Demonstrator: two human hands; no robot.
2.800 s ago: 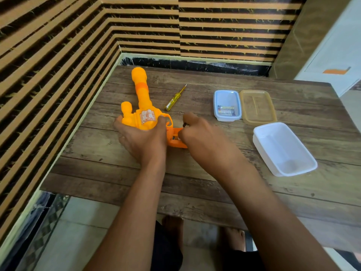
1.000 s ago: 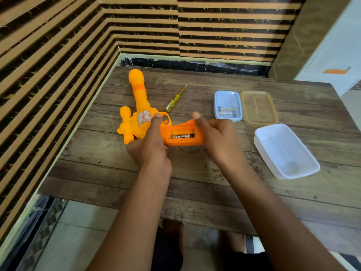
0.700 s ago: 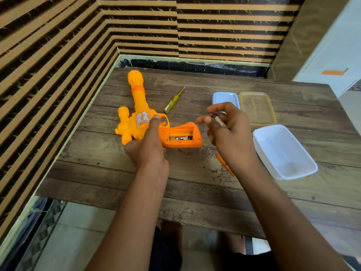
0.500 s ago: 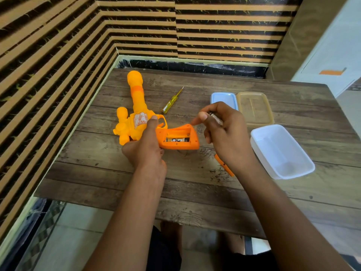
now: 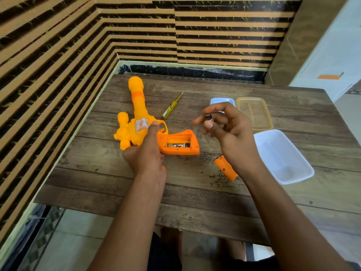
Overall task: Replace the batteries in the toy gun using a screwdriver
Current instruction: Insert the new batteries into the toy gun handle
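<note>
Wooden table (image 5: 117,182), mid-frame: my left hand (image 5: 145,157) grips the toy gun (image 5: 136,106) flat, its open compartment (image 5: 180,138) showing one seated battery (image 5: 178,145). Right of centre, my right hand (image 5: 232,133) pinches a loose battery (image 5: 208,116) between thumb and fingertips, the other fingers spread. I'd keep the gun pinned and check polarity first.

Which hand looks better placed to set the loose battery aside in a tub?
Right hand: it pinches the battery close to the white tub, while the left hand holds the toy gun.
</note>
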